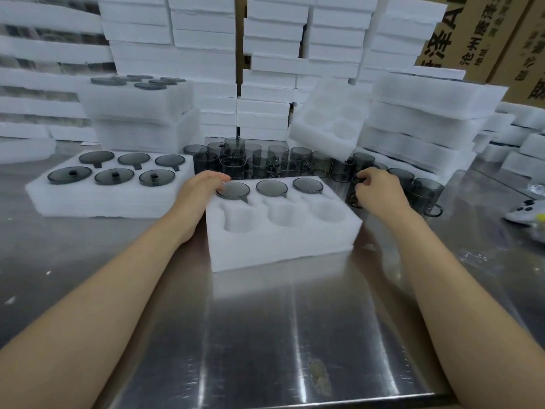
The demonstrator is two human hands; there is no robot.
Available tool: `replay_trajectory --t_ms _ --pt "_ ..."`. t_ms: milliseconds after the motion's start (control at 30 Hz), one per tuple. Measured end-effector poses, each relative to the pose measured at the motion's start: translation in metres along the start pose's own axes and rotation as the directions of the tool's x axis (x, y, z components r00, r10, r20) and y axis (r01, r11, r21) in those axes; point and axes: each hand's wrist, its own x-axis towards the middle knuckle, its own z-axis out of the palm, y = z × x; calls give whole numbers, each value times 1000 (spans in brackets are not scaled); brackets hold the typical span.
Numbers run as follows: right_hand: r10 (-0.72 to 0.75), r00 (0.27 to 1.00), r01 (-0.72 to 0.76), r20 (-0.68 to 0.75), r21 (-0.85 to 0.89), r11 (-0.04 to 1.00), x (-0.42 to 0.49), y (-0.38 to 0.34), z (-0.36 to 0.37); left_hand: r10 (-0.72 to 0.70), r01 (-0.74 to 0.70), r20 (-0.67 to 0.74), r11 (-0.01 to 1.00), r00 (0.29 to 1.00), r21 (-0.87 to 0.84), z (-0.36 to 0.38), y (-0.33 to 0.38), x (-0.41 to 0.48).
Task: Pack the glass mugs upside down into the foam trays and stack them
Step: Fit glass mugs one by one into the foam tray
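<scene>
The right hand (376,190) has its fingers curled round a dark glass mug (354,199), low over the steel table (265,335) and just beside the right end of the foam tray (280,243). The hand hides most of this mug, so which way up it is cannot be told. The left hand (203,187), well left of the grip, lies relaxed over the tray's far left corner. Its fingertips touch the base of the first packed mug (234,191) and grip nothing.

The foam tray lies between the two hands and has six pockets in two rows of three. The far row holds three mugs upside down, bases up: the one under the left fingers, a second packed mug (271,188) and a third packed mug (307,185), the last being nearest the grip. The three near pockets (284,215) are empty.

The loose mugs (259,162) form a crowded cluster beyond the tray and left of the grip, mouths up, too overlapped to count. Several further mugs (424,190) stand just right of the grip.

A full tray (103,202) lies far left of the grip, with six dark bases showing. Beyond it are two stacked trays (138,113), the upper one filled. An empty tray (330,119) leans tilted beyond the grip, against a pile of trays (427,113). White foam stacks (203,54) and cardboard boxes (477,31) stand behind. A white object (522,215) lies far right, too cut off to identify.
</scene>
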Motion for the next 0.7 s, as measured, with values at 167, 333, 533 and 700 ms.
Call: replay_trajectory --t_ms 167,333,533,700 --pt "-17 996 11 -92 -61 998 1 3 -6 -5 5 5 1000 1000 -9 0 0 0" --pt "-16 1000 15 -16 -78 997 0 10 -3 -5 5 -2 1000 1000 -6 0 0 0" --pt "8 1000 -9 5 200 980 3 4 -4 -12 12 -1 1000 1000 -10 0 1 0" --pt "-33 999 32 -42 -21 999 2 6 -4 -10 10 0 1000 1000 -5 1 1 -2"
